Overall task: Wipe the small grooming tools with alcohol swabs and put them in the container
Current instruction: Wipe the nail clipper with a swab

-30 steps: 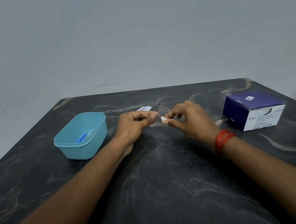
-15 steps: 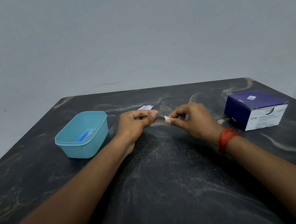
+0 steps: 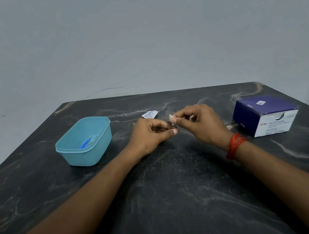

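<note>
My left hand (image 3: 149, 135) is closed around a small thin metal grooming tool (image 3: 170, 124), of which only the tip shows between my two hands. My right hand (image 3: 200, 123) pinches a white alcohol swab (image 3: 171, 117) against that tip. Both hands hover just above the middle of the dark marble table (image 3: 171, 194). A light blue plastic container (image 3: 85, 142) stands to the left of my left hand, with a blue-handled tool (image 3: 85, 143) lying inside it.
A dark blue and white box of alcohol swabs (image 3: 265, 115) stands at the right, past my right wrist with its red thread band. A torn swab wrapper (image 3: 149, 114) lies on the table behind my hands. A grey wall rises behind the table.
My right hand has risen and slid the swab along the tool toward its end. My left hand has tilted the tool upward slightly. The container and box have not moved.
</note>
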Demonstrator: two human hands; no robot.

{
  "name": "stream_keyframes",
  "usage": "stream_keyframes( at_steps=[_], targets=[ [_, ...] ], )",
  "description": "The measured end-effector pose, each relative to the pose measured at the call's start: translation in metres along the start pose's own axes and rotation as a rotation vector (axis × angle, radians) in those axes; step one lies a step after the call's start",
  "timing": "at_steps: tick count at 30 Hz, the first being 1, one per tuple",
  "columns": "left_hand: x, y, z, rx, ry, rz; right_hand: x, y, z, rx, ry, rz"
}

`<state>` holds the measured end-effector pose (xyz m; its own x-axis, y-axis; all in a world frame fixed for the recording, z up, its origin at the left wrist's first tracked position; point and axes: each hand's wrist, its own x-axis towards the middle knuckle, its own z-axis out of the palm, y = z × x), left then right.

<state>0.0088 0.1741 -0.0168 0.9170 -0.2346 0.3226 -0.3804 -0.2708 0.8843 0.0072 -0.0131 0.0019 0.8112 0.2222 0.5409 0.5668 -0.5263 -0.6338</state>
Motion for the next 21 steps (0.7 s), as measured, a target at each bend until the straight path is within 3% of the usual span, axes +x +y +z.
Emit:
stream_keyframes(
  at_steps=[6, 18, 21],
  targets=[
    [0.001, -0.001, -0.001, 0.073, -0.048, 0.032, 0.001, 0.004, 0.0, 0.113, -0.032, 0.053],
    [0.003, -0.004, -0.004, 0.25, -0.042, 0.042, 0.001, 0.007, -0.001, 0.056, -0.027, 0.086],
    [0.002, -0.002, -0.007, 0.327, -0.048, 0.031, -0.001, 0.013, 0.0, -0.02, -0.124, 0.173]
  ],
)
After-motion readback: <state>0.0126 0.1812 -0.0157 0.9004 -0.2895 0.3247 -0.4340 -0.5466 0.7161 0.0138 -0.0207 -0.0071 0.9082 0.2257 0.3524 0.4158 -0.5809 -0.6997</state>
